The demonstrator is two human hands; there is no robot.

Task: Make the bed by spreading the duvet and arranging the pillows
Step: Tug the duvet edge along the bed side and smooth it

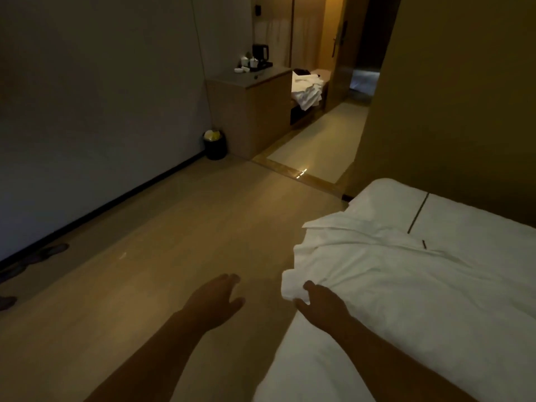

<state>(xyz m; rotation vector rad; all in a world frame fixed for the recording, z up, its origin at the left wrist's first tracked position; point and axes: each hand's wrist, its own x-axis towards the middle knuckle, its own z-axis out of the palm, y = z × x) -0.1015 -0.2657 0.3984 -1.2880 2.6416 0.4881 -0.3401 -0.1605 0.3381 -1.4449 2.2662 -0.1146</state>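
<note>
A white duvet (435,285) with a thin dark stripe covers the bed at the lower right; its near-left corner is rumpled and folded back. My right hand (322,303) rests on that bunched corner, fingers curled into the fabric. Over the floor beside the bed my left hand (217,300) hovers with fingers apart, holding nothing. No pillows are in view.
A wooden cabinet (252,111) with a kettle and cups stands at the back, a black bin (215,145) beside it. White linen (307,88) is piled on a low stand near the door. Slippers (43,253) lie by the left wall. Tan floor (145,256) stretches left of the bed.
</note>
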